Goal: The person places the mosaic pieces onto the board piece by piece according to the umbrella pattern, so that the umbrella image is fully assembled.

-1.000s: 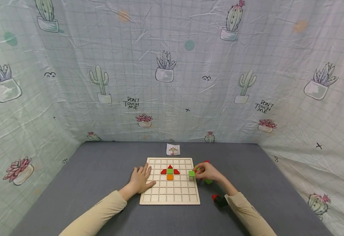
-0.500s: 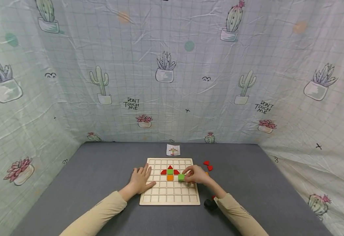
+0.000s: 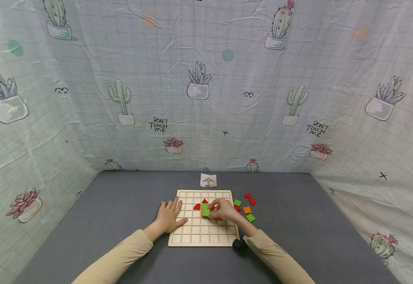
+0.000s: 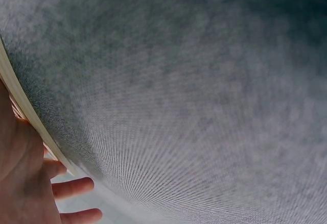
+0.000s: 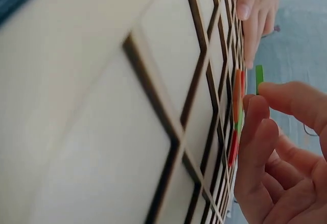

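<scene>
A pale wooden grid board (image 3: 206, 236) lies on the grey table. On it sit a red triangle (image 3: 205, 200), a green square (image 3: 204, 206) below that, and a red quarter-round piece (image 3: 197, 207) to the left. My right hand (image 3: 223, 211) pinches another green square tile (image 3: 205, 213) over the orange square (image 5: 237, 94), hiding most of it in the head view. In the right wrist view the pinched tile is edge-on, apart from the board. With fingers spread, my left hand (image 3: 168, 217) rests on the board's left edge.
Right of the board lie loose tiles, among them an orange square (image 3: 247, 210), a green square (image 3: 250, 217) and a red piece (image 3: 248, 195). A small picture card (image 3: 208, 180) lies behind the board. A patterned cloth (image 3: 206, 110) hangs around the table.
My right hand has carried the green tile leftward from the board's right edge to over the orange square. The loose tiles on the right have come into view. My left hand has stayed put.
</scene>
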Demonstrator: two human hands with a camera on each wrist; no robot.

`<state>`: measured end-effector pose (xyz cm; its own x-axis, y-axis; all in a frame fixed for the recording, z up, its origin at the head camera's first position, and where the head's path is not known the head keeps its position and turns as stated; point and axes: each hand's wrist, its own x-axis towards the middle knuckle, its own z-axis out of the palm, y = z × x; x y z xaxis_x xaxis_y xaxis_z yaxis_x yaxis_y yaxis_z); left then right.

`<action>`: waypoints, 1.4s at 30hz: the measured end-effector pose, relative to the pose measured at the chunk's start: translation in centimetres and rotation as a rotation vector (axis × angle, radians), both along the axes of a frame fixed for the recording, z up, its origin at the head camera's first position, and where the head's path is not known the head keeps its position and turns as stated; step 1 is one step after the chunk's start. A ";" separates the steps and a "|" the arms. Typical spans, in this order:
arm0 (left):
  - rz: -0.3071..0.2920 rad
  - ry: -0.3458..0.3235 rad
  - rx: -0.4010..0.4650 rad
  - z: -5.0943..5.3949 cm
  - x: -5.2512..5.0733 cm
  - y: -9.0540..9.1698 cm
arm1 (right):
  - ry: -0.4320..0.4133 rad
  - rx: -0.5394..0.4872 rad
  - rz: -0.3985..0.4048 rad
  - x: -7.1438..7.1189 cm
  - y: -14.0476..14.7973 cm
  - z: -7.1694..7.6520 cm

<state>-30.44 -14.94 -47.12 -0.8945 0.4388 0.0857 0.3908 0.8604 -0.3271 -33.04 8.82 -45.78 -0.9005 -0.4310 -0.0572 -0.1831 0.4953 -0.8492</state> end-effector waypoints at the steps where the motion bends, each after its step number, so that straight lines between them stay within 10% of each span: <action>1: -0.001 0.001 0.002 -0.1 0.0 0.0 | 0.005 0.003 -0.011 0.0 -0.2 -0.1; 42: 0.055 -0.063 0.003 0.1 -0.1 0.3 | 0.057 0.167 -0.072 -1.0 -4.2 -0.3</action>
<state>-30.57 -14.64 -46.99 -0.9208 0.3889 0.0297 0.3627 0.8819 -0.3012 -34.01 4.64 -46.12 -0.9325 -0.3542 -0.0710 -0.1874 0.6423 -0.7432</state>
